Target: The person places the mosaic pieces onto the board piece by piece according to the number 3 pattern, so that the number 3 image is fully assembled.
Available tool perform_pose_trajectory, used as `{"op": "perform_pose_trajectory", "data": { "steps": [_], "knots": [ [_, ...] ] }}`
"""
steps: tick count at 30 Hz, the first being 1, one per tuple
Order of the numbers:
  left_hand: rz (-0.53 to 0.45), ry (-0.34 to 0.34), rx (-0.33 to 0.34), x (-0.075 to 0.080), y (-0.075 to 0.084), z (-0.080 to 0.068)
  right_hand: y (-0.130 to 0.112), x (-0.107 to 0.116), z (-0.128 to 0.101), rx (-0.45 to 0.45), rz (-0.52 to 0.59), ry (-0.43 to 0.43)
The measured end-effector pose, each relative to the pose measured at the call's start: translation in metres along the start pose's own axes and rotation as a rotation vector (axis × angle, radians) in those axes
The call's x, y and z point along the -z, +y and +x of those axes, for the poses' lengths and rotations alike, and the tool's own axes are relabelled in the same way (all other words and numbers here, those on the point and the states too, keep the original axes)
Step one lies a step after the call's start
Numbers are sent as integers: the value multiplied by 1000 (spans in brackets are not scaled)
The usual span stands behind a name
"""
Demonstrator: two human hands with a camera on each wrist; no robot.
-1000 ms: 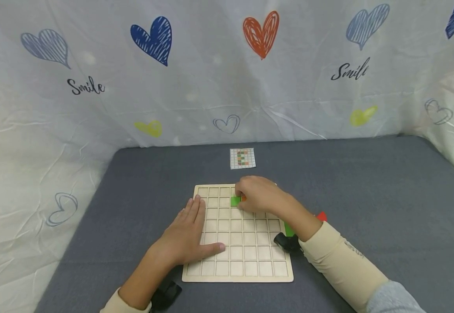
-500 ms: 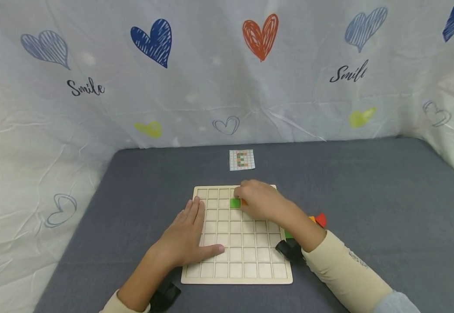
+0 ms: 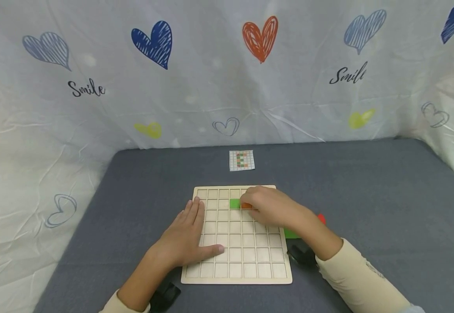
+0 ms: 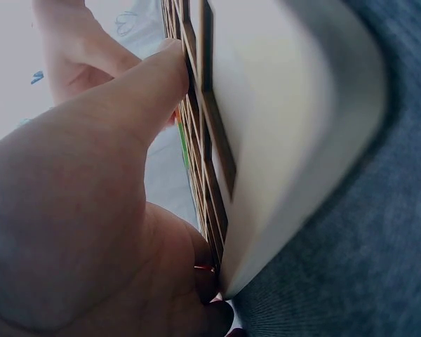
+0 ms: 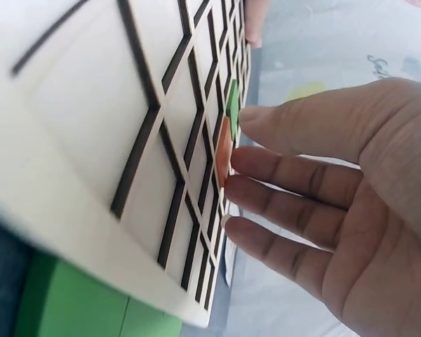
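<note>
A pale wooden grid board [image 3: 235, 248] lies on the grey cloth. In its second row from the far edge sits a green square tile [image 3: 235, 203], with an orange tile [image 5: 224, 151] in the cell to its right. My right hand [image 3: 272, 206] reaches over these cells, and its fingers partly cover the orange tile in the head view. The right wrist view shows those fingers nearly straight, with the tips at the orange tile and the thumb by the green one. My left hand [image 3: 181, 234] rests flat on the board's left edge, thumb stretched across the grid.
Beyond the board lies a small card [image 3: 242, 161] printed with a coloured grid pattern. Green pieces [image 3: 291, 234] and a red piece [image 3: 322, 218] sit by the board's right edge, partly behind the right forearm. A white curtain with hearts [image 3: 227, 78] hangs behind the table.
My right hand has shifted slightly right and toward the near side, so more of the orange tile shows beside the green one. The left hand stays in place on the board.
</note>
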State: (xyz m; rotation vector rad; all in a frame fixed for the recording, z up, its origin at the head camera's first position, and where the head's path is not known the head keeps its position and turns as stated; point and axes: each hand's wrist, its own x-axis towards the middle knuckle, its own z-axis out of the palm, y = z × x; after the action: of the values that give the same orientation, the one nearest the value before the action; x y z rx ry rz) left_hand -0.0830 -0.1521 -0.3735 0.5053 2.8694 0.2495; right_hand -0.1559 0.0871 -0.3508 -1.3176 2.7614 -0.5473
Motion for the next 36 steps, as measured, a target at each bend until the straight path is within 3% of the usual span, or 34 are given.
{"op": "perform_pose_trajectory", "data": {
  "steps": [11,26,30,36],
  "knots": [
    [8,-21,6,0,1,1,9,11,-41,54,10,-6],
    [-17,6,-17,0,-1,0,41,53,-97,-313,4,-173],
    [-23,11,-19,-1,-2,1,48,53,-103,-350,-22,-222],
    [-9,18,-23,-1,-1,0,55,46,-106,-385,-24,-225]
  ]
}}
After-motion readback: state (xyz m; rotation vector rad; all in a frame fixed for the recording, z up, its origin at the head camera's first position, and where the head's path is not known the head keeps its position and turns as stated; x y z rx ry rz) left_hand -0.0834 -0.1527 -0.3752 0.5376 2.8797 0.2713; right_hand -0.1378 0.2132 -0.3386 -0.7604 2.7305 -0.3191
